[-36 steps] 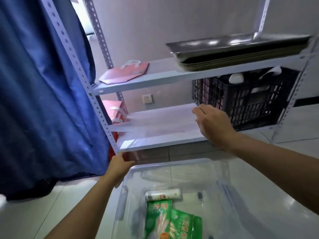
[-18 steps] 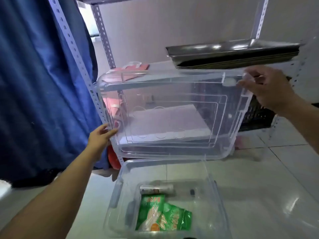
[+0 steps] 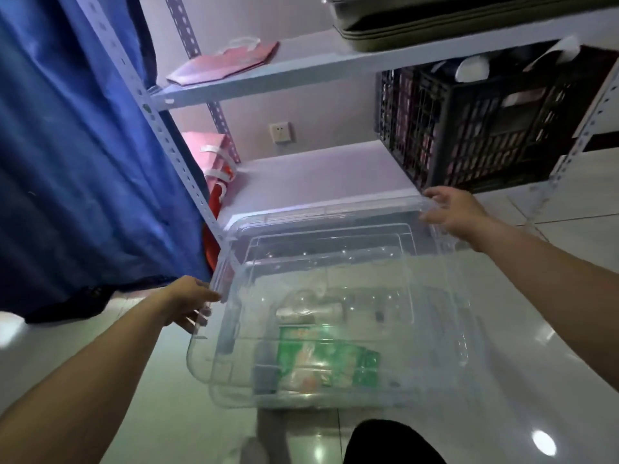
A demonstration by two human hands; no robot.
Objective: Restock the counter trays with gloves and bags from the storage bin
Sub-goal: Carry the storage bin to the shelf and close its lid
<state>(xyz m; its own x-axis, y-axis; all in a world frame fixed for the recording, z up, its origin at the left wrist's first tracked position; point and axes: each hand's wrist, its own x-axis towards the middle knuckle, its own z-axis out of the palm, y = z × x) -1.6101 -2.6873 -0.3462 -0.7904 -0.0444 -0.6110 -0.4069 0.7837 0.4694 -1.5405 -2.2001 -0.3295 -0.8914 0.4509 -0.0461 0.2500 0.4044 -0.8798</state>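
A: What's biggest here?

B: The blue curtain (image 3: 77, 145) at nine o'clock, then the metal shelf (image 3: 318, 175) at twelve, with a black crate (image 3: 485, 128) at one o'clock.

A: And the bin?

B: The clear bin (image 3: 435, 380) sits on the floor at six o'clock. A clear lid (image 3: 335, 236) is held just above it, tilted, far edge near the shelf.

A: Who holds it?

B: The left hand (image 3: 187, 301) grips the lid's left edge, fingers curled under and thumb on top. The right hand (image 3: 455, 212) has the far right corner, fingers bent over the rim.

A: The stock?

B: Inside the bin: a green glove pack (image 3: 321, 360) and, behind it, a white roll (image 3: 311, 311) (likely bags, too blurred to say).

A: Risks?

B: The lid is wide and slick, held at two points only; I'd judge it could twist loose and drop. It could also knock the shelf edge, being so close.
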